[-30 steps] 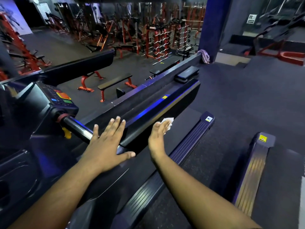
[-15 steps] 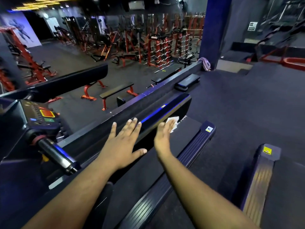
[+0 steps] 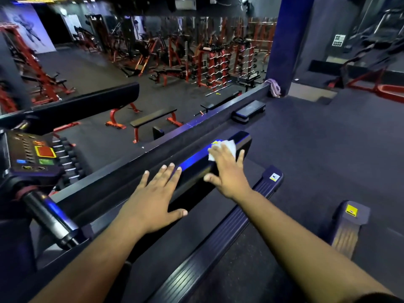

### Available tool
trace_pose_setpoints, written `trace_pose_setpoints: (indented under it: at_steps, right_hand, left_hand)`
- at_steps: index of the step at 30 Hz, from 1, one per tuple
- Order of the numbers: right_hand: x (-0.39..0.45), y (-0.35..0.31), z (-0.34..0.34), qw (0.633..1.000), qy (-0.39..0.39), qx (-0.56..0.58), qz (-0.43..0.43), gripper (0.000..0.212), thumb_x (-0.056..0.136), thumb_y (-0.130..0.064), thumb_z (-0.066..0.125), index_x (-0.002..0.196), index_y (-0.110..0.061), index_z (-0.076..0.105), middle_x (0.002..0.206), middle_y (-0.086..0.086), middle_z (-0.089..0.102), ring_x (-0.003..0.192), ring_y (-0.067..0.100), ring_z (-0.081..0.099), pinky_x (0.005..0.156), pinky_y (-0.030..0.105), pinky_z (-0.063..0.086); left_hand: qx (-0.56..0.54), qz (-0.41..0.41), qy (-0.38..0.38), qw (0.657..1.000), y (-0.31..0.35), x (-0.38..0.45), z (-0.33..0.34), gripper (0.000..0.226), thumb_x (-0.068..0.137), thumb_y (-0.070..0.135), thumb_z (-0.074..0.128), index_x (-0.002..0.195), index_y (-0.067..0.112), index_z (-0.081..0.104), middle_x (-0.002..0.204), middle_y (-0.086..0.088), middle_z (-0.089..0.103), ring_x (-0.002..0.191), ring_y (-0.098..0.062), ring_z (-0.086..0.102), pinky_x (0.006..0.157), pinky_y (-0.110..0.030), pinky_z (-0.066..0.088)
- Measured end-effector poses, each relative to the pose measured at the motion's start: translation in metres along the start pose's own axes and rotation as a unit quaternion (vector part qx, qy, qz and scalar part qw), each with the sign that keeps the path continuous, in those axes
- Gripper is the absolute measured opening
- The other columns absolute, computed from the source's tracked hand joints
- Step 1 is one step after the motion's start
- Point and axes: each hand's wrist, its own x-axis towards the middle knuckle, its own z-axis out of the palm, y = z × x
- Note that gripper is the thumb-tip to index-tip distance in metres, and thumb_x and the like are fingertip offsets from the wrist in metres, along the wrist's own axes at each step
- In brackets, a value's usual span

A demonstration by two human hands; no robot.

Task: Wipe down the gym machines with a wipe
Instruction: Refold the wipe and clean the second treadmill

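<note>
White wipe (image 3: 227, 147) is lying under the right hand (image 3: 227, 171), flat fingers pressing it near the side rail's (image 3: 196, 169) far end. Left hand (image 3: 153, 200) is resting open-palmed on the rail, holding nothing.

A white crumpled paper wipe (image 3: 227, 147) lies on a glossy black treadmill side rail (image 3: 196, 171) streaked with a bright blue reflection. A small yellow sticker (image 3: 215, 142) shows beside the wipe. The dark ribbed foot rail (image 3: 218, 241) has parallel grooves and a white and yellow label (image 3: 273, 177). The black treadmill console (image 3: 32, 156) carries a red button edged yellow, plus green and blue keys. Beyond, red-orange steel weight racks (image 3: 216, 64) stand on dark grey floor (image 3: 317, 138).
</note>
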Motion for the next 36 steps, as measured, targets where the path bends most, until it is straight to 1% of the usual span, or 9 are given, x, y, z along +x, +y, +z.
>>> trace_pose_setpoints:
  at_steps: [4,10,14,18,21,25,29,33,36]
  right_hand:
    - [-0.013,0.007,0.004,0.993,-0.044,-0.038,-0.107,0.120,0.068,-0.099,0.019,0.159,-0.021,0.023,0.164,-0.001,0.023,0.155,0.016,0.008,0.118,0.067,-0.010]
    - [0.048,0.075,-0.034,0.991,-0.007,-0.025,0.133,0.093,0.083,-0.084,0.033,0.154,-0.024,0.030,0.165,-0.003,0.018,0.155,0.019,0.006,0.113,0.076,0.001]
    - [0.043,0.029,-0.011,0.976,0.022,0.033,0.213,0.094,0.089,-0.078,0.037,0.158,-0.016,0.024,0.168,0.000,0.012,0.155,0.019,-0.002,0.118,0.069,0.000]
    - [-0.014,-0.037,0.021,0.994,0.009,0.041,0.099,0.109,0.079,-0.091,0.023,0.160,-0.019,0.021,0.169,-0.003,0.010,0.155,0.016,-0.008,0.119,0.055,-0.007]
    - [-0.025,-0.035,0.018,0.998,-0.008,0.003,0.059,0.109,0.077,-0.094,0.015,0.160,-0.025,0.018,0.168,-0.006,0.011,0.155,0.012,-0.007,0.119,0.057,-0.007]
    - [0.006,-0.003,-0.008,0.990,-0.009,-0.031,0.139,0.103,0.077,-0.090,0.020,0.159,-0.026,0.019,0.168,-0.006,0.009,0.155,0.015,-0.001,0.118,0.069,0.001]
    - [0.012,-0.015,-0.003,0.985,-0.015,-0.008,0.172,0.108,0.076,-0.088,0.024,0.160,-0.021,0.015,0.169,-0.002,0.006,0.155,0.018,-0.007,0.121,0.066,0.002]
    - [-0.028,-0.035,0.014,0.999,-0.029,0.009,0.029,0.106,0.079,-0.091,0.026,0.161,-0.024,0.016,0.169,-0.005,0.010,0.155,0.012,-0.009,0.120,0.053,-0.007]
    - [-0.025,-0.008,0.007,0.997,-0.036,-0.055,-0.039,0.106,0.078,-0.092,0.025,0.161,-0.028,0.015,0.168,-0.008,0.013,0.156,0.011,-0.002,0.121,0.060,-0.006]
  left_hand:
    - [0.009,0.001,-0.008,1.000,-0.001,0.000,0.001,0.109,0.090,0.075,0.046,0.158,0.027,-0.024,0.166,0.004,-0.028,0.153,-0.012,-0.022,0.127,-0.047,-0.008]
    - [0.005,0.009,-0.009,1.000,-0.001,-0.001,-0.001,0.108,0.091,0.074,0.047,0.159,0.026,-0.022,0.167,0.002,-0.025,0.154,-0.013,-0.020,0.127,-0.048,-0.006]
    - [-0.004,0.014,-0.006,1.000,-0.002,0.000,0.000,0.109,0.091,0.073,0.049,0.159,0.026,-0.021,0.168,0.002,-0.024,0.155,-0.014,-0.019,0.127,-0.048,-0.006]
    - [-0.004,0.017,-0.002,1.000,-0.001,-0.001,-0.001,0.109,0.091,0.071,0.050,0.159,0.025,-0.022,0.168,0.000,-0.022,0.155,-0.015,-0.019,0.127,-0.049,-0.006]
    - [-0.004,0.019,-0.003,1.000,0.000,0.000,0.000,0.110,0.091,0.071,0.050,0.159,0.024,-0.022,0.168,-0.001,-0.023,0.155,-0.016,-0.018,0.127,-0.050,-0.004]
    - [-0.003,0.021,-0.002,1.000,-0.002,-0.002,0.000,0.110,0.091,0.071,0.051,0.159,0.023,-0.021,0.168,-0.002,-0.023,0.156,-0.016,-0.017,0.127,-0.051,-0.003]
    - [-0.007,0.019,-0.003,1.000,-0.002,-0.002,0.000,0.110,0.091,0.072,0.050,0.159,0.023,-0.021,0.168,-0.002,-0.025,0.156,-0.017,-0.018,0.127,-0.052,-0.005]
    - [0.004,0.016,-0.017,1.000,-0.001,-0.003,-0.002,0.110,0.090,0.076,0.047,0.159,0.023,-0.020,0.166,-0.002,-0.028,0.154,-0.017,-0.022,0.125,-0.056,-0.009]
    - [0.018,0.010,-0.029,0.999,0.002,0.002,-0.005,0.111,0.088,0.080,0.043,0.159,0.024,-0.021,0.165,-0.002,-0.031,0.153,-0.015,-0.026,0.121,-0.060,-0.014]
